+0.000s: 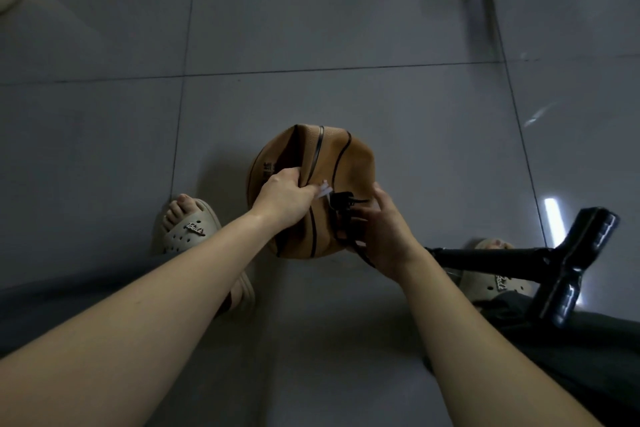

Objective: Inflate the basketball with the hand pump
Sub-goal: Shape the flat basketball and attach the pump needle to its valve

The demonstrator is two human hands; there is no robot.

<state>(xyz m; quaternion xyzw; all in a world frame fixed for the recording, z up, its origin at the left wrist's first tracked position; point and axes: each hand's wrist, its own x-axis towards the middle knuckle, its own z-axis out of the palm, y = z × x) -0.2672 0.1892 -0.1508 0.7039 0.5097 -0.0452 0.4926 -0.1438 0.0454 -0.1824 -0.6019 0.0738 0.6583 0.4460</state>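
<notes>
**Both hands on a flat basketball**

Your left hand [282,199] pinches a fold of the sagging, creased basketball [313,191], which sits on the grey tiled floor [346,97] between your sandalled feet. Your right hand [384,236] curls around the black hose fitting [343,201] against the ball's near side — fingers closed on it. The hand pump [540,258] lies tilted at your right, T-handle nearest you.
</notes>
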